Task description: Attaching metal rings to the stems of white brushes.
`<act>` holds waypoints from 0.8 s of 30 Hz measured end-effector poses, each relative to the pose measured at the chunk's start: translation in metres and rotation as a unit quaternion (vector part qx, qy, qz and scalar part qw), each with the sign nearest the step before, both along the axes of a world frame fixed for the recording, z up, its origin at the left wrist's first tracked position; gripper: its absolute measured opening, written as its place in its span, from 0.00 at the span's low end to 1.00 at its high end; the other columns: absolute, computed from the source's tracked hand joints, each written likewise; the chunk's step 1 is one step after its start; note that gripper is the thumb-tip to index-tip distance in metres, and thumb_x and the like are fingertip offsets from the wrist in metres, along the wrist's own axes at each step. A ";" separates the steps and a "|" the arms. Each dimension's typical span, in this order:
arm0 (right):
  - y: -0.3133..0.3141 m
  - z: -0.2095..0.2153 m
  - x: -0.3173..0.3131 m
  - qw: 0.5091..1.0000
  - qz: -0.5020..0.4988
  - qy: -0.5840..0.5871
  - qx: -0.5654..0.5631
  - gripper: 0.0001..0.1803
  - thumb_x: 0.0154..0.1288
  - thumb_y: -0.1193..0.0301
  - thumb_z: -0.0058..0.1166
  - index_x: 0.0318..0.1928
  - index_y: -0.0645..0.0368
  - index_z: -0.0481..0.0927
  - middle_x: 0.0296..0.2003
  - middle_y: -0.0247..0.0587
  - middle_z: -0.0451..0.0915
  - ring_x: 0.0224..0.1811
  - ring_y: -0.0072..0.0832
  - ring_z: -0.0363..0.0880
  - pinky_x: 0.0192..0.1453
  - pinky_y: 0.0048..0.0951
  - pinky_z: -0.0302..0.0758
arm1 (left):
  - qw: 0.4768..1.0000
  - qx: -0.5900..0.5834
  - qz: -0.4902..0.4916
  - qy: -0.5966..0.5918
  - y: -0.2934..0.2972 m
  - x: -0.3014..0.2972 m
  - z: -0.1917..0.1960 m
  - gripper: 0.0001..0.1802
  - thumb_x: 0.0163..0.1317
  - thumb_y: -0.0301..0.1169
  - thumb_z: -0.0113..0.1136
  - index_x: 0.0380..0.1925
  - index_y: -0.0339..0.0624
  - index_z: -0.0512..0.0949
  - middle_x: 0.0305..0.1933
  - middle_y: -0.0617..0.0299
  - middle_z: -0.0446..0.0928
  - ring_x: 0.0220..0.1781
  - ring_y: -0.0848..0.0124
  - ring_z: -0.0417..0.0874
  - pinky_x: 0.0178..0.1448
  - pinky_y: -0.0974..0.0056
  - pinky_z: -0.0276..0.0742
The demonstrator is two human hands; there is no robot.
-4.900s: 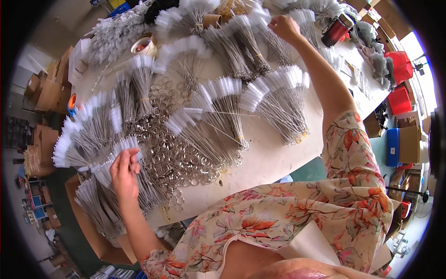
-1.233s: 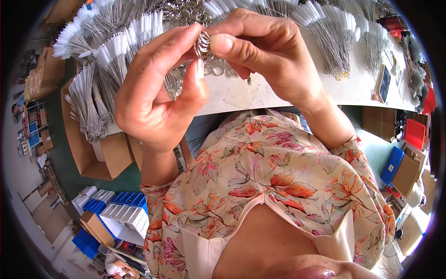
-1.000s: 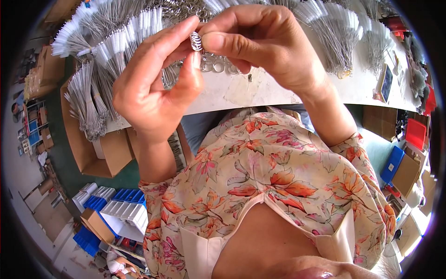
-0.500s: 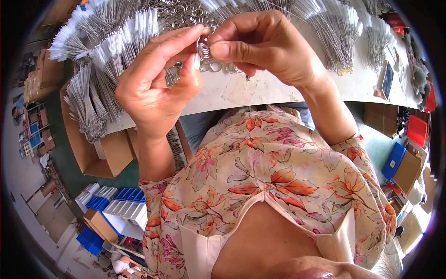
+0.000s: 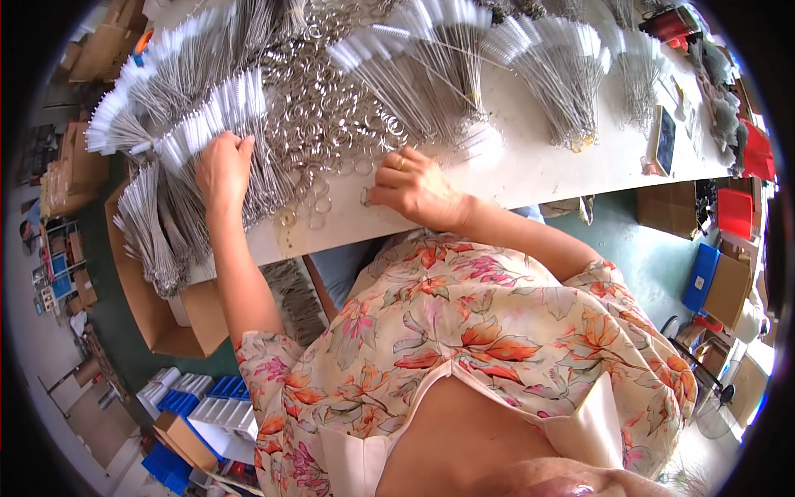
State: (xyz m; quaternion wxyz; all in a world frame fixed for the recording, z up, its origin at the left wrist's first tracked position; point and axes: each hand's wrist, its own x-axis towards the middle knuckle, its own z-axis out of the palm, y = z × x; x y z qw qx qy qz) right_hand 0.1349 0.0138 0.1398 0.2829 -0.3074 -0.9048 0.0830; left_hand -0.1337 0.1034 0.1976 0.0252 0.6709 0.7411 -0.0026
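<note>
The white table (image 5: 517, 170) runs out of sight at its far edge. Toward its left end, the left hand (image 5: 222, 174) partly covers wire brushes (image 5: 248, 99); whether its grip pinches any, I cannot tell. Near the front edge, a metal ring (image 5: 365, 196) shows at the right hand's (image 5: 418, 189) fingertips, that grip's closure unclear. Loose rings (image 5: 319, 108) crowd between.
</note>
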 end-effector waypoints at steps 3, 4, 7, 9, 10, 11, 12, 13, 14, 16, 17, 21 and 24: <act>0.013 0.009 0.007 0.995 -0.012 0.080 0.052 0.08 0.42 0.74 0.56 0.28 0.50 0.78 0.26 0.28 0.73 0.34 0.26 0.72 0.39 0.28 0.69 | 0.997 0.056 -0.029 -0.048 0.000 -0.014 -0.016 0.15 0.57 0.42 0.55 0.27 0.40 0.76 0.26 0.52 0.77 0.32 0.50 0.78 0.38 0.54 0.71; 0.029 0.020 0.015 0.988 -0.007 0.138 0.067 0.10 0.41 0.75 0.57 0.29 0.51 0.78 0.25 0.29 0.73 0.31 0.26 0.72 0.37 0.29 0.69 | 0.997 0.058 -0.022 -0.045 -0.001 -0.018 -0.014 0.15 0.57 0.42 0.55 0.27 0.40 0.76 0.26 0.52 0.77 0.32 0.50 0.78 0.38 0.54 0.71; 0.079 0.046 0.039 0.984 -0.154 0.056 0.061 0.08 0.45 0.76 0.54 0.29 0.54 0.79 0.30 0.32 0.76 0.36 0.31 0.74 0.40 0.31 0.73 | 0.990 0.060 0.026 -0.121 -0.011 -0.026 -0.008 0.13 0.56 0.41 0.55 0.25 0.42 0.75 0.25 0.52 0.76 0.33 0.50 0.76 0.35 0.54 0.70; 0.116 0.044 0.063 0.973 -0.222 0.004 0.056 0.07 0.48 0.74 0.53 0.32 0.56 0.78 0.32 0.36 0.75 0.38 0.34 0.75 0.41 0.32 0.74 | 0.993 0.078 0.022 -0.087 -0.012 -0.014 -0.004 0.13 0.56 0.41 0.54 0.25 0.43 0.75 0.27 0.51 0.76 0.33 0.50 0.76 0.35 0.52 0.71; 0.124 0.047 0.068 0.962 -0.267 -0.054 0.033 0.07 0.52 0.71 0.51 0.33 0.55 0.78 0.34 0.39 0.75 0.41 0.36 0.74 0.43 0.34 0.73 | 0.995 0.074 0.023 -0.063 -0.012 -0.010 -0.002 0.12 0.56 0.40 0.52 0.25 0.45 0.75 0.28 0.50 0.76 0.34 0.49 0.76 0.37 0.51 0.72; 0.131 0.045 0.076 0.944 -0.290 -0.155 0.040 0.08 0.54 0.68 0.50 0.34 0.54 0.78 0.35 0.39 0.75 0.43 0.36 0.73 0.45 0.36 0.72 | 0.992 0.103 0.011 -0.065 -0.013 -0.006 -0.001 0.12 0.57 0.40 0.51 0.25 0.45 0.75 0.28 0.50 0.77 0.34 0.49 0.77 0.37 0.51 0.72; 0.140 0.033 0.087 0.954 -0.272 -0.126 0.022 0.07 0.54 0.67 0.51 0.34 0.52 0.77 0.36 0.38 0.76 0.43 0.37 0.73 0.45 0.38 0.71 | 0.991 0.120 0.011 -0.052 -0.014 0.001 0.007 0.11 0.57 0.39 0.50 0.24 0.45 0.75 0.27 0.52 0.77 0.33 0.51 0.78 0.37 0.51 0.72; 0.140 0.039 0.082 0.944 -0.296 -0.142 -0.037 0.07 0.55 0.66 0.50 0.34 0.51 0.76 0.36 0.37 0.76 0.43 0.36 0.73 0.45 0.38 0.71 | 0.982 0.181 -0.011 -0.054 -0.019 0.002 0.012 0.10 0.57 0.37 0.51 0.24 0.44 0.74 0.27 0.54 0.78 0.32 0.53 0.79 0.37 0.53 0.73; 0.139 0.048 0.075 0.935 -0.299 -0.179 -0.064 0.06 0.56 0.65 0.49 0.33 0.51 0.75 0.35 0.37 0.76 0.44 0.36 0.73 0.45 0.38 0.71 | 0.973 0.216 -0.005 -0.084 -0.022 -0.001 0.016 0.07 0.56 0.35 0.52 0.25 0.45 0.75 0.26 0.55 0.78 0.32 0.56 0.79 0.36 0.56 0.74; 0.141 0.042 0.076 0.933 -0.308 -0.180 -0.050 0.07 0.59 0.65 0.48 0.33 0.53 0.75 0.33 0.37 0.78 0.40 0.37 0.76 0.43 0.38 0.72 | 0.923 0.273 0.015 -0.272 -0.022 -0.008 0.017 0.06 0.58 0.33 0.53 0.31 0.43 0.75 0.24 0.57 0.78 0.30 0.60 0.81 0.34 0.61 0.76; 0.142 0.042 0.075 0.932 -0.309 -0.180 -0.049 0.07 0.59 0.65 0.48 0.33 0.53 0.75 0.33 0.37 0.78 0.40 0.37 0.76 0.43 0.38 0.72 | 0.857 0.301 0.020 -0.418 -0.022 -0.015 0.020 0.07 0.59 0.32 0.53 0.35 0.42 0.75 0.25 0.58 0.78 0.29 0.63 0.81 0.32 0.64 0.77; 0.146 0.059 0.106 0.898 -0.239 0.292 -0.227 0.06 0.65 0.70 0.45 0.36 0.60 0.72 0.24 0.32 0.71 0.25 0.18 0.66 0.32 0.21 0.66 | 0.794 0.349 0.101 -0.488 -0.020 -0.078 0.026 0.11 0.62 0.32 0.51 0.43 0.41 0.73 0.32 0.59 0.78 0.32 0.75 0.77 0.24 0.73 0.74; 0.143 0.093 0.143 0.817 -0.298 0.415 -0.267 0.09 0.64 0.68 0.48 0.43 0.56 0.74 0.24 0.24 0.67 0.24 0.12 0.60 0.28 0.17 0.60 | 0.985 0.090 0.149 -0.017 -0.042 -0.180 0.007 0.25 0.58 0.50 0.49 0.33 0.35 0.77 0.33 0.43 0.77 0.37 0.46 0.76 0.43 0.52 0.70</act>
